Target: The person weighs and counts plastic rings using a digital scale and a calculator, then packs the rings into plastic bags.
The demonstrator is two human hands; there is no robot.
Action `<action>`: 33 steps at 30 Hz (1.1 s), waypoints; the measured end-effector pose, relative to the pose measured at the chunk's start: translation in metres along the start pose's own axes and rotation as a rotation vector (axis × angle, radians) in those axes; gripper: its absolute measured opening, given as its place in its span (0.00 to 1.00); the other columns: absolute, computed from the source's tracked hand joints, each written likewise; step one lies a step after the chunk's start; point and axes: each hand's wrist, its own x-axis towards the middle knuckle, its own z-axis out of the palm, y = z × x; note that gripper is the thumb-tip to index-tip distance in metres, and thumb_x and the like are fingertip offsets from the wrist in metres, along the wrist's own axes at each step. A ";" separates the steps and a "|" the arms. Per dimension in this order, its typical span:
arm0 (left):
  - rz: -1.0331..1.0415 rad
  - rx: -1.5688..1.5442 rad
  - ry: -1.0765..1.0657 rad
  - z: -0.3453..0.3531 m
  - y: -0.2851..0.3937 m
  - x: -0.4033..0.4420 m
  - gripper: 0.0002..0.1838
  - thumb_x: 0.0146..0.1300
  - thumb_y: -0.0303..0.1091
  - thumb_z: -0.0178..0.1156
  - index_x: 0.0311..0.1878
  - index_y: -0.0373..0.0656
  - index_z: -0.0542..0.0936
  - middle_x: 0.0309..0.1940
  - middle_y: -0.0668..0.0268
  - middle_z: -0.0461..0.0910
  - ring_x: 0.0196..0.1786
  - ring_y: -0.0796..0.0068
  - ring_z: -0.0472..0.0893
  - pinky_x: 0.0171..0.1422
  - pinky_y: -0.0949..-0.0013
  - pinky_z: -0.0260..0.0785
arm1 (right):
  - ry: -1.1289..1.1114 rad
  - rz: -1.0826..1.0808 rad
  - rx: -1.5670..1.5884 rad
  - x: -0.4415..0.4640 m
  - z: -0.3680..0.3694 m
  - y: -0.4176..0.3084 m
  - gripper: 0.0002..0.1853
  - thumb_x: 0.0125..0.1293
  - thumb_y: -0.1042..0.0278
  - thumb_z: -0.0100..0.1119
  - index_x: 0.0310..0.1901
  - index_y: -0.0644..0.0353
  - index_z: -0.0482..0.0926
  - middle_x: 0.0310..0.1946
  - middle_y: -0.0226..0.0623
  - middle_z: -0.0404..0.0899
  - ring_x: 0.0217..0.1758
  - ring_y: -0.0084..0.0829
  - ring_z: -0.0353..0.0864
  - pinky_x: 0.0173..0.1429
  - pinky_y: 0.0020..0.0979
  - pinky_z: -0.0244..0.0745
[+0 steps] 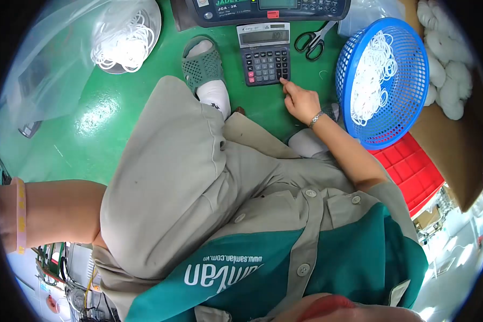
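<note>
My right hand (301, 103), with a bracelet at its wrist, reaches to the calculator (265, 61) on the green floor. Its index finger is stretched out onto a key at the lower right corner, while the other fingers curl loosely and hold nothing. The digits on the display are too small to read surely. Black-handled scissors (315, 42) lie just right of the calculator. My left hand (4, 217) is at the far left edge, past a yellow wristband; its fingers are hidden in the dark border.
Above the calculator stands a digital scale (236, 15). A blue basket (413, 102) with white cord loops sits on a red stool (410, 169) at right, beside a cardboard box (461, 155) with white bundles. More white loops (124, 45) lie on a round plate at upper left.
</note>
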 end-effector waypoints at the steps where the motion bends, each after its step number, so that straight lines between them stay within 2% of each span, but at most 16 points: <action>1: 0.043 0.037 0.026 0.000 0.000 0.000 0.10 0.52 0.18 0.45 0.37 0.25 0.72 0.30 0.50 0.77 0.27 0.66 0.78 0.32 0.71 0.76 | 0.008 -0.023 0.005 0.000 0.001 0.002 0.20 0.50 0.70 0.48 0.49 0.50 0.68 0.36 0.29 0.77 0.31 0.37 0.78 0.34 0.37 0.73; 6: 0.190 0.040 0.146 0.005 -0.004 0.001 0.11 0.53 0.18 0.45 0.40 0.24 0.71 0.33 0.47 0.76 0.34 0.61 0.79 0.41 0.67 0.76 | -0.004 -0.022 0.004 0.000 -0.004 0.000 0.18 0.50 0.70 0.48 0.46 0.51 0.69 0.37 0.29 0.77 0.31 0.37 0.78 0.34 0.38 0.73; 7: 0.148 0.023 0.096 0.007 -0.005 0.000 0.12 0.53 0.17 0.44 0.41 0.23 0.71 0.34 0.46 0.76 0.38 0.60 0.78 0.46 0.63 0.74 | -0.008 -0.027 0.005 0.001 -0.008 -0.002 0.17 0.50 0.70 0.48 0.45 0.51 0.70 0.37 0.29 0.77 0.30 0.36 0.78 0.33 0.37 0.73; 11: 0.218 0.115 0.042 0.015 -0.002 -0.001 0.12 0.53 0.17 0.45 0.41 0.23 0.71 0.36 0.45 0.75 0.41 0.58 0.77 0.51 0.59 0.70 | 0.101 -0.140 0.013 0.005 -0.044 -0.005 0.10 0.49 0.73 0.49 0.37 0.55 0.70 0.34 0.28 0.77 0.29 0.33 0.78 0.32 0.32 0.73; 14: 0.195 0.220 -0.075 0.030 0.002 -0.003 0.12 0.53 0.17 0.45 0.41 0.24 0.72 0.38 0.43 0.74 0.44 0.56 0.75 0.55 0.55 0.64 | 0.384 -0.191 0.081 0.012 -0.097 0.003 0.06 0.46 0.74 0.53 0.29 0.54 0.72 0.25 0.34 0.73 0.24 0.35 0.74 0.28 0.32 0.71; 17: 0.199 0.204 -0.098 0.054 0.000 -0.009 0.13 0.55 0.20 0.44 0.43 0.24 0.71 0.42 0.43 0.73 0.47 0.56 0.74 0.58 0.55 0.64 | 0.637 0.008 0.192 0.016 -0.162 0.044 0.02 0.52 0.72 0.54 0.28 0.58 0.72 0.23 0.30 0.73 0.23 0.23 0.72 0.29 0.23 0.68; 18: 0.259 0.351 -0.150 0.060 -0.001 -0.010 0.14 0.56 0.20 0.44 0.45 0.25 0.71 0.44 0.44 0.72 0.49 0.56 0.74 0.58 0.55 0.64 | 0.729 0.052 0.330 0.018 -0.177 0.073 0.04 0.53 0.70 0.55 0.28 0.59 0.73 0.22 0.30 0.74 0.24 0.22 0.72 0.30 0.23 0.68; 19: 0.296 0.416 -0.194 0.070 -0.004 -0.011 0.15 0.56 0.21 0.44 0.46 0.26 0.71 0.45 0.44 0.72 0.49 0.56 0.73 0.58 0.56 0.64 | 0.820 0.164 0.244 0.016 -0.193 0.097 0.07 0.53 0.65 0.57 0.27 0.59 0.74 0.21 0.29 0.73 0.22 0.20 0.69 0.28 0.22 0.65; 22: 0.385 0.602 -0.200 0.098 -0.008 -0.017 0.17 0.56 0.22 0.45 0.49 0.28 0.69 0.48 0.45 0.71 0.51 0.57 0.72 0.59 0.58 0.65 | 0.714 0.477 0.515 0.001 -0.204 0.187 0.15 0.51 0.55 0.59 0.27 0.61 0.75 0.17 0.23 0.69 0.18 0.16 0.61 0.22 0.20 0.59; 23: 0.409 0.642 -0.198 0.105 -0.004 -0.020 0.17 0.56 0.22 0.45 0.50 0.28 0.69 0.49 0.46 0.70 0.52 0.57 0.72 0.59 0.58 0.65 | 0.520 0.631 0.573 -0.006 -0.203 0.211 0.23 0.48 0.49 0.61 0.36 0.64 0.76 0.28 0.31 0.75 0.27 0.22 0.71 0.31 0.23 0.67; 25: 0.185 0.425 -0.096 0.087 0.039 -0.025 0.17 0.54 0.23 0.48 0.48 0.29 0.70 0.40 0.55 0.72 0.43 0.69 0.71 0.50 0.70 0.63 | 0.399 0.669 0.317 -0.013 -0.176 0.260 0.40 0.44 0.43 0.62 0.51 0.69 0.68 0.45 0.45 0.73 0.47 0.34 0.73 0.51 0.29 0.67; 26: 0.052 0.338 -0.139 0.096 0.034 -0.027 0.15 0.55 0.23 0.47 0.47 0.28 0.70 0.40 0.55 0.72 0.43 0.70 0.71 0.49 0.72 0.63 | 0.261 0.711 0.311 -0.017 -0.171 0.270 0.56 0.37 0.37 0.64 0.59 0.74 0.52 0.58 0.55 0.58 0.63 0.42 0.57 0.65 0.33 0.52; 27: -0.084 0.257 -0.168 0.111 0.024 -0.028 0.14 0.56 0.23 0.46 0.46 0.27 0.70 0.41 0.56 0.72 0.43 0.72 0.70 0.49 0.75 0.62 | 0.310 0.747 0.326 -0.019 -0.158 0.277 0.59 0.35 0.36 0.64 0.61 0.72 0.50 0.59 0.56 0.56 0.64 0.43 0.55 0.65 0.34 0.51; 30: 0.012 0.497 0.048 0.164 -0.027 -0.043 0.26 0.57 0.21 0.42 0.60 0.29 0.52 0.57 0.55 0.59 0.36 0.75 0.66 0.42 0.76 0.61 | 0.407 0.738 0.246 -0.001 -0.121 0.298 0.64 0.30 0.33 0.66 0.63 0.66 0.45 0.62 0.57 0.48 0.67 0.48 0.45 0.67 0.36 0.47; 31: 0.011 0.532 0.021 0.176 -0.041 -0.045 0.28 0.56 0.20 0.41 0.61 0.29 0.48 0.60 0.56 0.53 0.35 0.77 0.65 0.41 0.77 0.60 | 0.406 0.656 0.212 0.007 -0.121 0.284 0.63 0.30 0.31 0.64 0.64 0.59 0.45 0.62 0.59 0.49 0.67 0.51 0.44 0.67 0.38 0.45; 33: -0.020 0.565 -0.108 0.197 -0.056 -0.044 0.33 0.55 0.19 0.40 0.63 0.31 0.40 0.65 0.56 0.42 0.33 0.81 0.63 0.37 0.81 0.60 | 0.257 0.512 0.104 0.018 -0.134 0.247 0.61 0.31 0.28 0.60 0.65 0.54 0.46 0.60 0.61 0.50 0.66 0.53 0.45 0.67 0.42 0.44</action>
